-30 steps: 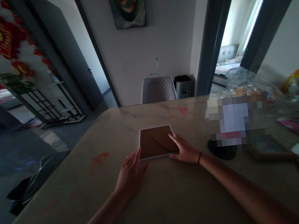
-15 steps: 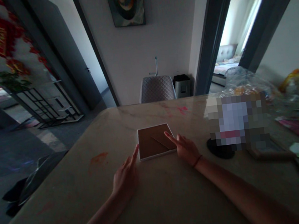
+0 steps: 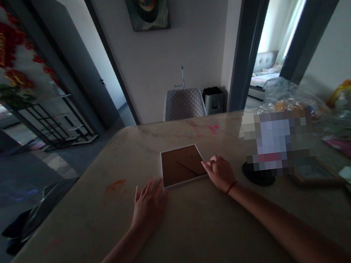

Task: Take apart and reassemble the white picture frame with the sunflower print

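Note:
A thin rectangular picture frame (image 3: 179, 165) with a brown face and white edges lies flat on the marbled table; a dark diagonal line crosses its surface. At the near left corner rests my left hand (image 3: 150, 202), palm down with its fingers spread, the fingertips beside or touching the edge. My right hand (image 3: 220, 173) is closed at the right edge, fingers curled and the thumb side against the frame. Whatever may be inside its curled fingers is hidden. A dark band circles the right wrist.
To the right stand a black round base (image 3: 258, 175) under a blurred-out patch, a brown-edged tray (image 3: 318, 176), a clear plastic bag (image 3: 281, 92) and several packets. A quilted chair (image 3: 183, 104) is at the far edge of the table (image 3: 194, 239). Beside it stands a bin (image 3: 213, 99).
My left hand has gone from a pointing finger at the frame's left edge to spread flat. The right index finger has drawn back off the brown face and curled in. The frame stays put.

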`<state>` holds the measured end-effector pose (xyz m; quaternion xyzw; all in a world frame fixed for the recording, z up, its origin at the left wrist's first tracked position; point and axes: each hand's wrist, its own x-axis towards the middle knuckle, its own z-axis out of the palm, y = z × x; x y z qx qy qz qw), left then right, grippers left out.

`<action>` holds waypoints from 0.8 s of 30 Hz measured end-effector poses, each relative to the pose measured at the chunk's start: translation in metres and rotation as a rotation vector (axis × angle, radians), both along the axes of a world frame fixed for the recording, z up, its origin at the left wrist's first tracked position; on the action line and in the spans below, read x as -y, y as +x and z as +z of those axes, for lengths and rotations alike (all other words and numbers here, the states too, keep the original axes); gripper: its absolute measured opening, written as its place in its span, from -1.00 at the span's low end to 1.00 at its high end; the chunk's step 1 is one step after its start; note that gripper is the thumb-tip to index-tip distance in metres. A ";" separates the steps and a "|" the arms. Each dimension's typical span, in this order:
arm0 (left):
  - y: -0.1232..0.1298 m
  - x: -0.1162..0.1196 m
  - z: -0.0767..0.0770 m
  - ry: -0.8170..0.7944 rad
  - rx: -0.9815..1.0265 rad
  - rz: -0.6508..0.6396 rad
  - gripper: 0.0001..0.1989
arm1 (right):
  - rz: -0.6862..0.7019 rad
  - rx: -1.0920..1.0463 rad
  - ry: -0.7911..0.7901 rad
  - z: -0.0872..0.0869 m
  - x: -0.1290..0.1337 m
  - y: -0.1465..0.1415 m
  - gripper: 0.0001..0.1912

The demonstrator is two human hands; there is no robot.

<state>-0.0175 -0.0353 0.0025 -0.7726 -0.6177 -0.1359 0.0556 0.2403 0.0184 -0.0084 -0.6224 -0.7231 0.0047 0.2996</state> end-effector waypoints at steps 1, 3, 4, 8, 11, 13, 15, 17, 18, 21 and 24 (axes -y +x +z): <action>0.000 0.000 0.000 -0.005 0.005 -0.010 -0.57 | 0.006 -0.010 0.001 0.000 0.000 -0.001 -0.47; 0.000 0.000 0.001 -0.003 0.012 -0.017 -0.57 | 0.018 -0.051 -0.011 -0.001 0.001 -0.002 -0.46; 0.000 0.000 0.002 -0.003 0.013 -0.017 -0.57 | 0.018 -0.082 -0.022 -0.001 0.000 -0.002 -0.45; 0.000 0.000 0.002 -0.012 0.024 -0.023 -0.56 | 0.007 -0.269 -0.054 -0.002 0.000 -0.003 -0.47; -0.002 -0.001 -0.001 0.011 0.037 -0.047 -0.56 | 0.018 -0.448 -0.063 0.000 0.002 -0.008 -0.51; -0.003 -0.002 -0.001 0.028 0.040 -0.087 -0.60 | 0.010 -0.559 -0.015 0.001 0.006 -0.014 -0.53; -0.004 -0.001 -0.001 0.029 0.031 -0.164 -0.64 | -0.002 -0.648 0.065 0.003 0.011 -0.020 -0.49; -0.004 -0.001 0.001 0.016 0.019 -0.248 -0.66 | -0.009 -0.704 0.129 0.007 0.017 -0.025 -0.43; -0.003 0.000 0.002 0.008 0.018 -0.279 -0.66 | -0.007 -0.717 0.158 0.009 0.020 -0.028 -0.40; -0.001 0.001 0.005 -0.002 0.029 -0.321 -0.64 | -0.002 -0.676 0.264 0.015 0.028 -0.033 -0.26; 0.000 0.002 0.007 -0.004 0.041 -0.341 -0.64 | 0.061 -0.571 0.335 0.016 0.034 -0.037 -0.12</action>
